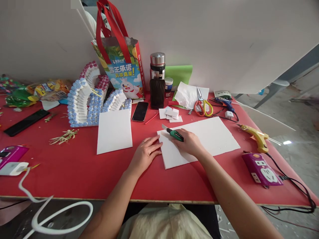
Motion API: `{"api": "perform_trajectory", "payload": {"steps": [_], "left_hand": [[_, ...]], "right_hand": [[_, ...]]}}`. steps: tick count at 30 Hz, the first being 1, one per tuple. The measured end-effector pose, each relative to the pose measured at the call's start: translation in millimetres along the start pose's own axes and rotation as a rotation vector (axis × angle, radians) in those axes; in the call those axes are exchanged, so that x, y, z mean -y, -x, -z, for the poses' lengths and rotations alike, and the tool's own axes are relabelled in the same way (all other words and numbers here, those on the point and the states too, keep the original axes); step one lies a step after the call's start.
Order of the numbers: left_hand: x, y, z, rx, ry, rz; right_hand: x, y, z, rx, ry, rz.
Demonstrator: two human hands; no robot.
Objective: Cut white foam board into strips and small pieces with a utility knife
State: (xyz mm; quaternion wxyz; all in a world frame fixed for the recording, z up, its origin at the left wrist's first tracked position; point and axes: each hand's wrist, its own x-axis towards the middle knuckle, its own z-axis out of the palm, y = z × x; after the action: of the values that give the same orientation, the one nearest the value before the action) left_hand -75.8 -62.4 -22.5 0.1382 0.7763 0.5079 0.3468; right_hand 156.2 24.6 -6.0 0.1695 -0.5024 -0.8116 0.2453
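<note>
A large white foam board (211, 136) lies flat on the red table in front of me. My right hand (188, 141) is closed round a green utility knife (176, 135), its blade out and pointing up and left above the board's left part. At the board's left edge rests my left hand (147, 151), fingers spread and fingertips touching the edge; it holds nothing. Left of that hand lies a smaller white board (114, 132). Beyond the knife, several small white cut pieces (171, 114) are piled on the table.
Scissors (203, 104), a yellow glue gun (258, 136) and a purple power strip (261, 169) lie at right with cables. Behind stand a thermos (157, 61), a phone (140, 111) and a shopping bag (124, 68). Blue-and-white flower-covered models (84, 106) stand left; a white cable (62, 212) loops by the front edge.
</note>
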Motion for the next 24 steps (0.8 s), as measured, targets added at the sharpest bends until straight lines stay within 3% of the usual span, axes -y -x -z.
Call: {"api": "perform_trajectory", "payload": {"steps": [16, 24], "left_hand": [[-1.6, 1.0, -2.6, -0.006, -0.011, 0.024], [-2.4, 4.2, -2.2, 0.026, -0.063, 0.103]], "right_hand": [[1.5, 1.6, 0.0, 0.003, 0.013, 0.012], [3.0, 1.3, 2.2, 0.009, 0.024, 0.004]]}}
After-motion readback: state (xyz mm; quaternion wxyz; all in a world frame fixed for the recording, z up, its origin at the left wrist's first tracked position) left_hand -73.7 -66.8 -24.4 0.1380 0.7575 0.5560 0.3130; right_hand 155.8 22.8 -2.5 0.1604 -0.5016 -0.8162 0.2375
